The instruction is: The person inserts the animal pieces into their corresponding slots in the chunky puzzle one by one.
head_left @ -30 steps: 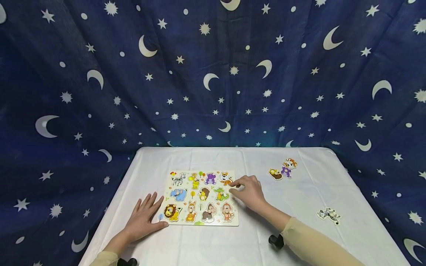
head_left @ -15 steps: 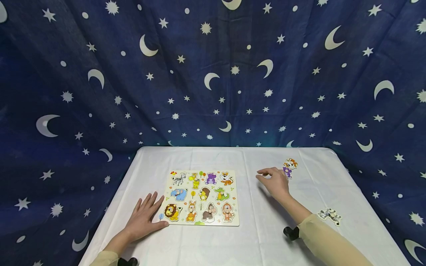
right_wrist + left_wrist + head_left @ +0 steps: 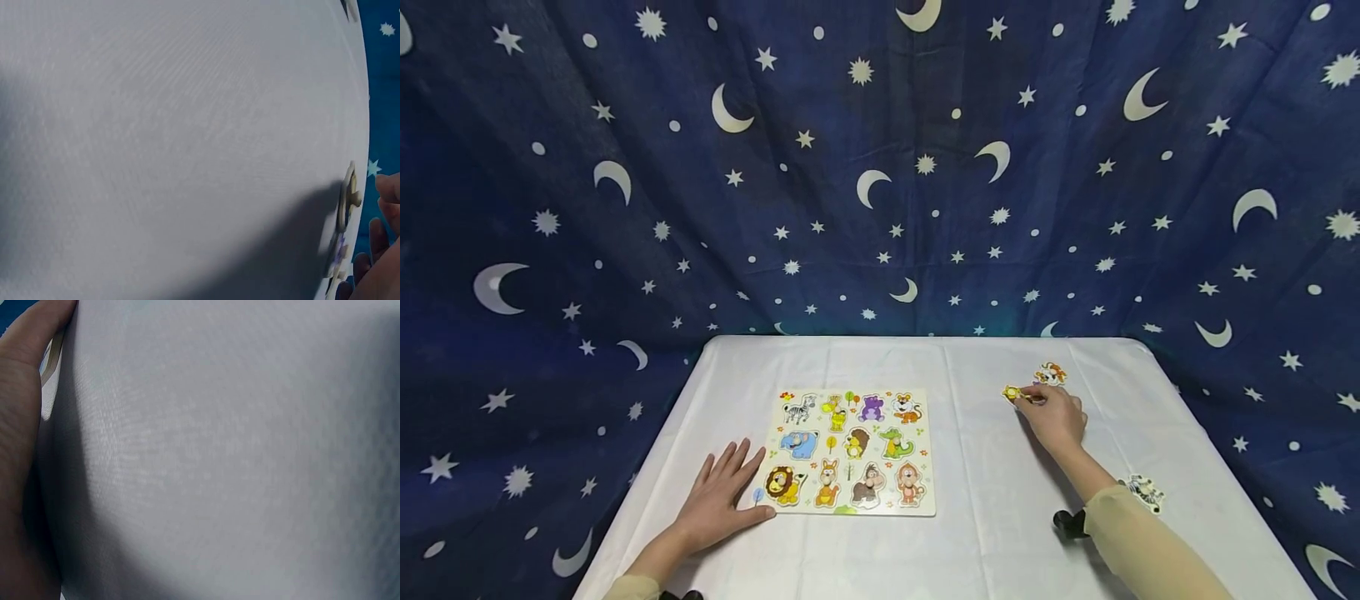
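My left hand (image 3: 718,500) lies flat with fingers spread on the tablecloth, its thumb at the lower left corner of a wooden animal puzzle board (image 3: 929,496). At the right, my right hand (image 3: 1060,419) hovers over a hedgehog puzzle piece (image 3: 1011,392), thumb and fingertips close to it. In the right wrist view the fingertips stand slightly apart from a wooden knob (image 3: 356,199) on a piece. Behind the hand lies an orange-and-white animal piece (image 3: 1051,374). A purple piece (image 3: 1037,384) is mostly hidden by the fingers.
A zebra piece (image 3: 1145,493) lies near the right forearm, partly covered by the sleeve. White cloth (image 3: 865,558) covers the table. A dark blue curtain (image 3: 820,200) with moons and stars hangs behind.
My right hand has moved right, away from the board's right edge, to the loose pieces, and now sits over the hedgehog piece. The left hand stays in place.
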Available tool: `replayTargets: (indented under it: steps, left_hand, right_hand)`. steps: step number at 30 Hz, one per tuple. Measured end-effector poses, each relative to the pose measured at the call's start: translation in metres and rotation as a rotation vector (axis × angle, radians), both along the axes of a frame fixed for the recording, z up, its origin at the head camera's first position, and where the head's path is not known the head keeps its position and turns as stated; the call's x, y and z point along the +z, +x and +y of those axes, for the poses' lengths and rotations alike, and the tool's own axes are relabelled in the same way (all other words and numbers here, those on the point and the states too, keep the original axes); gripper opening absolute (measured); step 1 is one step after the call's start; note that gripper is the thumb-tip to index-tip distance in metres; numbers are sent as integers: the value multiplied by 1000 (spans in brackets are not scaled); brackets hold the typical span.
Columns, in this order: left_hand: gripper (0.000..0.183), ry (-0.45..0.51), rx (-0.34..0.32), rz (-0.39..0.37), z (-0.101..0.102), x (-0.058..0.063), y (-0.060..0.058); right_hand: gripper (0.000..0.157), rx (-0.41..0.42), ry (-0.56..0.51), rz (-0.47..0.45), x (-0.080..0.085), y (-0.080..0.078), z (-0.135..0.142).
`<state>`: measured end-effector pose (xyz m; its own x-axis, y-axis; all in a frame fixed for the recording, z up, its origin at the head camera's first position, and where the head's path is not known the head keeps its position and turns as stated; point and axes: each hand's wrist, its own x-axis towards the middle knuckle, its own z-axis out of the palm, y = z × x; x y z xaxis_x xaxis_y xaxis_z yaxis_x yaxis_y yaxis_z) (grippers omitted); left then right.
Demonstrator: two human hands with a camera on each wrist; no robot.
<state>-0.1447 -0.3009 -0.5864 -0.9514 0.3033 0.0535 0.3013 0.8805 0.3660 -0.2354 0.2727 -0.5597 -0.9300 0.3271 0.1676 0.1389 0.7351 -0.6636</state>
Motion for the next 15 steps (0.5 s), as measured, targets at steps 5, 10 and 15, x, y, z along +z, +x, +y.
replayTargets:
  steps: [5, 10, 15]
  left_hand:
    - [102, 6, 2, 4, 0, 1, 2]
    - [100, 22, -2, 26, 0, 1, 3]
    - [102, 13, 4, 2, 1, 0, 1]
  right_hand:
    - [30, -49, 9, -11, -8, -2, 2]
    - [30, -84, 17, -23, -11, -3, 1]
    - [29, -89, 42, -40, -11, -6, 0]
